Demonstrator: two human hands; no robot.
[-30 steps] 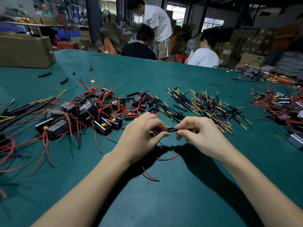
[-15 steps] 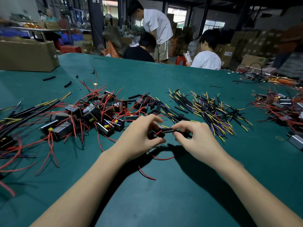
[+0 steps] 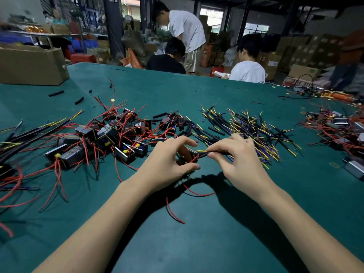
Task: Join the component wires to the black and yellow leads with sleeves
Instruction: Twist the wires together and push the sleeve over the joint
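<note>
My left hand (image 3: 167,164) grips a small dark component (image 3: 188,155) whose red wires (image 3: 197,194) trail down onto the green table (image 3: 216,233). My right hand (image 3: 240,164) pinches a black and yellow lead (image 3: 204,153) against the component's wire, right beside the left fingers. A pile of components with red wires (image 3: 110,138) lies to the left. Black sleeves (image 3: 183,125) lie behind my left hand. A heap of black and yellow leads (image 3: 250,131) spreads behind my right hand.
Long black cables (image 3: 29,134) lie at the far left, more components with red wires (image 3: 338,129) at the far right. A cardboard box (image 3: 31,66) stands at the back left. Three people (image 3: 187,36) work beyond the table's far edge.
Both hands stay together on the same parts. A yellow lead tip now shows between the fingers, and my left fingers have opened a little around the component.
</note>
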